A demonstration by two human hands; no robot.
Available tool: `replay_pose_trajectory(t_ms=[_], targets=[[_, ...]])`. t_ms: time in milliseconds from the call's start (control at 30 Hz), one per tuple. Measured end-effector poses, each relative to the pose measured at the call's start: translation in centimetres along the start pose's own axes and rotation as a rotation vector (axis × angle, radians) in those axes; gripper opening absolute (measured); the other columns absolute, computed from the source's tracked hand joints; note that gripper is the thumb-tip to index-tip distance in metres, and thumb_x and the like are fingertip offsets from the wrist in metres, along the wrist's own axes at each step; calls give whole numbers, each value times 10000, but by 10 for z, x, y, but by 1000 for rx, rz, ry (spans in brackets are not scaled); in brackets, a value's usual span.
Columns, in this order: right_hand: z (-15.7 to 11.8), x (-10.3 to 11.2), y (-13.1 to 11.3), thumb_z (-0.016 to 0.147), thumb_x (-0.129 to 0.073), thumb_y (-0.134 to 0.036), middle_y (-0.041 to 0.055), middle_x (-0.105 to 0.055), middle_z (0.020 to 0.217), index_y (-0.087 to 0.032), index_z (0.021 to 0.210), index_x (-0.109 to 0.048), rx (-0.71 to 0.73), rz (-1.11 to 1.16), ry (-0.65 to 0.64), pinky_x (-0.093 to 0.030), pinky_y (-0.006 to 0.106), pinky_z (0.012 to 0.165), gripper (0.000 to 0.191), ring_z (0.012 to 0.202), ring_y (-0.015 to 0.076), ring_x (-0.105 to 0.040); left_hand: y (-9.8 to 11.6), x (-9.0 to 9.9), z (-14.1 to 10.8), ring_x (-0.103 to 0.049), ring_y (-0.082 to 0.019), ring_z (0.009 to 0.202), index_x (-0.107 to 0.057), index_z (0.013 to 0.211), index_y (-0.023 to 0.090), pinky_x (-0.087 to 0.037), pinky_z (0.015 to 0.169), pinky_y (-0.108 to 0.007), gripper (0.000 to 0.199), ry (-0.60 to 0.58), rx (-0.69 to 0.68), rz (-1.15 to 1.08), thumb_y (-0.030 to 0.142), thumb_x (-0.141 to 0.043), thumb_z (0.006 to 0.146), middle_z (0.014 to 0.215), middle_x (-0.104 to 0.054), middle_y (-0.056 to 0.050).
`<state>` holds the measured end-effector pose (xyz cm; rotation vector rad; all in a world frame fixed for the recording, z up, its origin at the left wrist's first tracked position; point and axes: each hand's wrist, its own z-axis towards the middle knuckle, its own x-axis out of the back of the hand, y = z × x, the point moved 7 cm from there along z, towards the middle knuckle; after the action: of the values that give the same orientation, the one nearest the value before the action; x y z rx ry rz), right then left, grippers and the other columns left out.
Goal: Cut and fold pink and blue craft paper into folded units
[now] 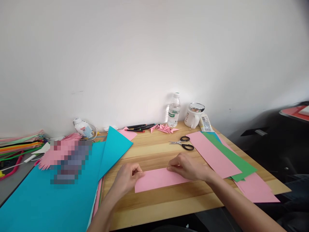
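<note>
A pink strip of paper (159, 181) lies near the front of the wooden table (149, 206), its long side running left to right. My left hand (129, 177) pinches its upper left corner between thumb and fingers. Along the strip's far edge, right of its middle, my right hand (185, 167) closes its fingertips on the paper. The right end of the strip is partly covered by that hand and wrist. Beyond my right hand lie scissors (184, 143) with black handles, their blades pointing left and slightly apart.
Pink paper (214, 154) and green paper (231, 154) overlap at the right. Large blue sheets (29, 199) cover the left side. Along the wall stand a water bottle (174, 111) and a white mug (193, 116), with pens (140, 127) and folded pink pieces (165, 129) nearby.
</note>
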<state>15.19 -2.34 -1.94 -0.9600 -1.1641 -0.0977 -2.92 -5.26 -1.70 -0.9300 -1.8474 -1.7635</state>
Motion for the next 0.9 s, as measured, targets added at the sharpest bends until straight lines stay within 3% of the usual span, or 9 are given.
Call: replay_pose_trajectory(t_ms=[200,400,500,600,667,733,800,900], targets=[[-15,20,27,863,-392,-357,-37,-342,520,-190,504,-341,-111,66,19,-228,247,493,399,500,106,-276,-7,15,-4,-482,-154,557,-494,516,186,-338,530,-258,238,68,18,-74,337,-515,700,543,-535,9],[-21,23,70,829,-438,-463,0,-521,607,-188,661,-586,-298,240,220,-322,248,522,354,569,140,-426,-13,20,5,-533,-169,581,-537,571,191,-386,540,-265,252,213,39,16,361,-502,755,582,-583,0],[-23,28,91,816,-448,-499,-9,-497,568,-182,712,-628,-382,261,411,-321,244,498,379,539,136,-423,-21,31,9,-605,-227,799,-622,854,190,-445,695,-323,170,380,50,337,276,-486,799,843,-672,-60],[-21,33,109,801,-464,-516,-12,-492,554,-171,728,-639,-427,270,551,-320,244,477,394,513,129,-417,-29,38,11,-476,-355,1135,-522,1200,106,-368,901,-490,421,500,123,795,136,-499,780,1174,-569,-202],[-17,35,121,779,-493,-515,-4,-523,571,-162,760,-648,-449,317,610,-343,246,474,386,508,130,-439,-39,42,12,-370,-431,1211,-445,1288,78,-330,902,-582,500,519,223,951,104,-476,790,1259,-489,-248],[-12,35,132,763,-510,-507,4,-552,581,-149,885,-654,-480,386,652,-377,252,464,404,486,133,-466,-50,45,13,-340,-475,1211,-410,1320,81,-382,835,-590,511,508,315,972,114,-451,812,1282,-456,-259],[-7,36,140,772,-494,-490,35,-609,685,-141,1068,-599,-500,424,706,-421,266,466,469,487,140,-513,-58,49,12,-361,-478,1192,-392,1333,82,-442,771,-533,510,506,365,934,125,-433,826,1289,-439,-264],[-10,44,142,787,-480,-461,124,-598,1059,-160,1194,-502,-518,388,911,-496,315,555,507,590,156,-604,-64,54,11,-472,-425,1103,-382,1331,67,-473,727,-450,508,529,369,883,123,-426,829,1268,-444,-278]])
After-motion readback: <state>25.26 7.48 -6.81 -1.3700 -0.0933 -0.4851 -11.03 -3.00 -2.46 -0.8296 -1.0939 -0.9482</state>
